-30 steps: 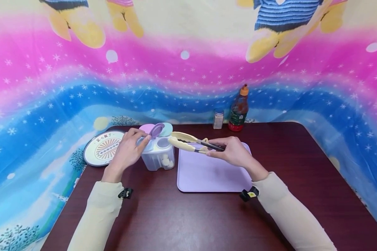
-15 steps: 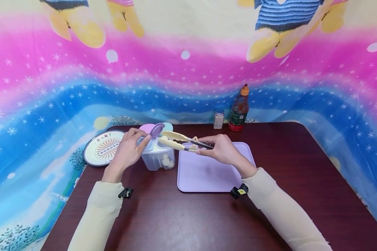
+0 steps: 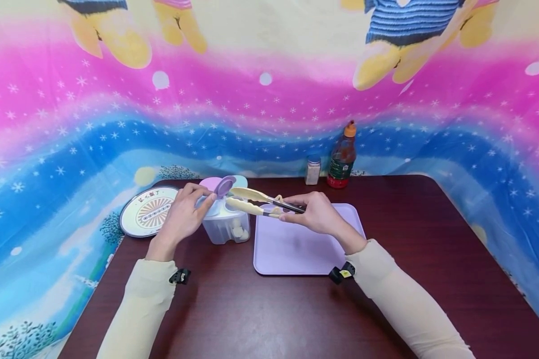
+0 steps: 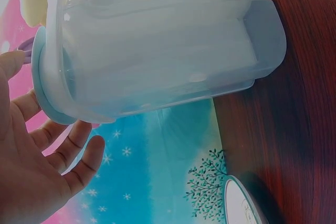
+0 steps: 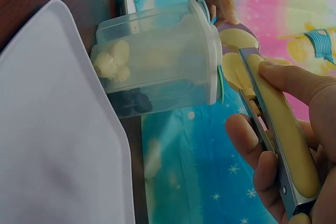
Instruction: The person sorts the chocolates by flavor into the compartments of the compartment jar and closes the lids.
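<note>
My left hand (image 3: 184, 213) holds a round purple lid (image 3: 225, 186) tilted up, thumb and fingertips at its edge. The lid belongs to a clear plastic container (image 3: 217, 229) with several round coloured lids on top. My right hand (image 3: 318, 213) grips cream-coloured kitchen tongs (image 5: 286, 135) by their handles, thumb on one arm and fingers on the other. Their spread tips lie at the uncovered opening beneath the raised lid, with nothing seen between them. In the right wrist view, pale rounded pieces (image 5: 114, 60) sit low in one compartment and dark pieces (image 5: 130, 102) in another.
A lilac tray (image 3: 287, 257) lies right of the container, partly under my right hand. On the left a patterned plate (image 3: 139, 214) sits near the table edge. A small shaker jar (image 3: 312, 171) and a red sauce bottle (image 3: 340, 162) stand at the back.
My right hand has moved left with the tongs, bringing their tips from the container's right side to over its opening. The left hand and the raised lid have stayed put.
</note>
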`<state>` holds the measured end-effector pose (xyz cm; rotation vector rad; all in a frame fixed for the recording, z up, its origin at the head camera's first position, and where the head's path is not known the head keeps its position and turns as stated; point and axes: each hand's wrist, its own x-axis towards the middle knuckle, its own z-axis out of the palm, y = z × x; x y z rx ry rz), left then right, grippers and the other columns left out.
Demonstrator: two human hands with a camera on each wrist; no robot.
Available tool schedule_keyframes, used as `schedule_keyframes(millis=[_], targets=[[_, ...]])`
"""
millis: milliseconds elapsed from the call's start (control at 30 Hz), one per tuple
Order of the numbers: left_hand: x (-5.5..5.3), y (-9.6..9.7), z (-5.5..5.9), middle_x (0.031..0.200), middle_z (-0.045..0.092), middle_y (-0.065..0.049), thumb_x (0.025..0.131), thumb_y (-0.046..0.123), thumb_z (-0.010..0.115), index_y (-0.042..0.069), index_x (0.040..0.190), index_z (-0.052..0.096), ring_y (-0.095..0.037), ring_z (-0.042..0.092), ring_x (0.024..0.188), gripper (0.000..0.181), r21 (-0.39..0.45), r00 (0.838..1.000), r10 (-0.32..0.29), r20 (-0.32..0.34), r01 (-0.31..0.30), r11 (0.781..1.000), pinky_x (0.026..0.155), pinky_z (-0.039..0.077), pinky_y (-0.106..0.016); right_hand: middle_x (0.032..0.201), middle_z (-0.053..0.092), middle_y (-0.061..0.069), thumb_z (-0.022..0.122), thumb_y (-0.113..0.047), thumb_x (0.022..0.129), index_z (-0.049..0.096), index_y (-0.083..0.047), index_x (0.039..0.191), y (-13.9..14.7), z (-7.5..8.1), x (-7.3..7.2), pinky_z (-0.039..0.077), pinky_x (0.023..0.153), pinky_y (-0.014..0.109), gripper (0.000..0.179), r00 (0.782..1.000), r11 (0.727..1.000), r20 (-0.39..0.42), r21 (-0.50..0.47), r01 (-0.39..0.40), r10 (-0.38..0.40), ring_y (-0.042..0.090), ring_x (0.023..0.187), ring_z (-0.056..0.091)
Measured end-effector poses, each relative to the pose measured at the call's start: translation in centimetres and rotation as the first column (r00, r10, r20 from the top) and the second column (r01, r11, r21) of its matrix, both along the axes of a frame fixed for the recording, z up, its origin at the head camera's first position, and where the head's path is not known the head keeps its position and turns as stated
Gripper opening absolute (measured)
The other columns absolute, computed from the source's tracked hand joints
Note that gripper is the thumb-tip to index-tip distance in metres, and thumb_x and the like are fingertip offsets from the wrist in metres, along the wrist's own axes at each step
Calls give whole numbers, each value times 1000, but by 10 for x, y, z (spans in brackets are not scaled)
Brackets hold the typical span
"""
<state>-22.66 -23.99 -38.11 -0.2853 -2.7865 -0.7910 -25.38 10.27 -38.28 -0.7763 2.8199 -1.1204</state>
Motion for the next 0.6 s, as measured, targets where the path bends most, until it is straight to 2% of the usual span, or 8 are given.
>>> schedule_keyframes(millis=[333,600], targets=[[-1,-1,0,133,52,-15,104,53,41,6,122,65,-35,44,127,56,-3,1000,1,11,-1,1000,110,36,-56,81,72,-6,82,-47,79,73,-25,122,17,0,2,44,58,34,49,999,999,31,11,43,-43,20,71,56],[-2,-1,-2,129,55,-15,104,51,43,6,119,67,-36,47,123,53,-5,999,-1,-33,1,1000,106,38,-55,95,76,-2,81,-55,76,70,-22,128,43,-8,1,45,60,33,63,994,995,48,16,99,-99,21,76,57]])
